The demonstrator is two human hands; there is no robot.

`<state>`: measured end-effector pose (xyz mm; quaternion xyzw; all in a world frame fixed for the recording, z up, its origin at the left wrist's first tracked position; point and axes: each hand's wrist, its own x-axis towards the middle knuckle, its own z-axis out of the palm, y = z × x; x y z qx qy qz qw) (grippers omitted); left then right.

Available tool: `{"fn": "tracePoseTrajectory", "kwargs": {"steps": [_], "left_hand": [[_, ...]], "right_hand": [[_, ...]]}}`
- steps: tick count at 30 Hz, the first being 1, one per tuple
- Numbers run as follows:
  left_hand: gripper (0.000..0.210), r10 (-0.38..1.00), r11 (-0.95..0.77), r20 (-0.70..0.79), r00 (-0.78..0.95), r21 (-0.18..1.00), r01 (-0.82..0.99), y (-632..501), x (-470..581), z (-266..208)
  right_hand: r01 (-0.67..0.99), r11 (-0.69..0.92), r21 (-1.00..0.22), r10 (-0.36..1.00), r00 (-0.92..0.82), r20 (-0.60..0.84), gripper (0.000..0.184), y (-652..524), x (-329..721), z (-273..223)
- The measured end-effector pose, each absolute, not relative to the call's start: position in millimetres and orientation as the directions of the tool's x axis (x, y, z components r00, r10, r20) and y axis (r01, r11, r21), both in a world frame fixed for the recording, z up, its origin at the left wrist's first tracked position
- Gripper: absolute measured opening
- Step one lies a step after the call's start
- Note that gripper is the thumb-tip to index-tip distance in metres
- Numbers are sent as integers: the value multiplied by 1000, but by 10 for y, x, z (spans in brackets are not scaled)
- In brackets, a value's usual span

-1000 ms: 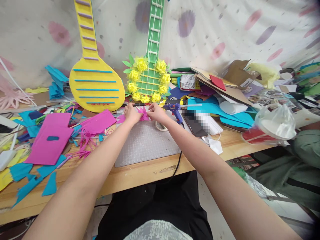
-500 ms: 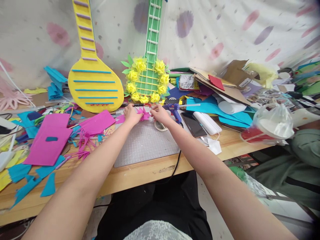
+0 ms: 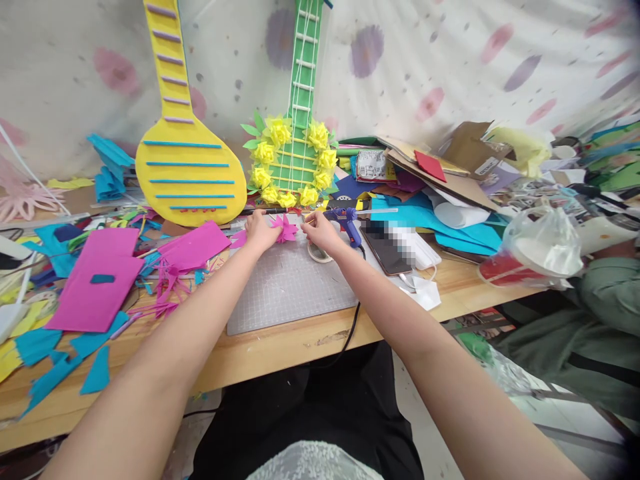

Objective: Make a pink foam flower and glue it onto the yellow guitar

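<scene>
Left hand (image 3: 263, 232) held magenta paper flower (image 3: 287, 230); right hand (image 3: 320, 232) was just beside, grip unclear; apparent flower shaping called for steady support

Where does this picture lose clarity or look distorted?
In the head view, the right edge looks smeared, with darkened corners; same view, blocky pixelation covers part of the phone, while the left hand and right hand look fairly sharp.
</scene>
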<state>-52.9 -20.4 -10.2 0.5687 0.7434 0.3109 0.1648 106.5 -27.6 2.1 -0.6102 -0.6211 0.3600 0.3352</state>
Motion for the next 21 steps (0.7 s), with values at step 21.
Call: {"fn": "tracePoseTrajectory", "kwargs": {"steps": [21], "left_hand": [[52,931,174,68,-357,779,602,-198,-549,-84]], "right_hand": [[453,8,-892,1000,-28,-5,14,-297,1125,-65]]}}
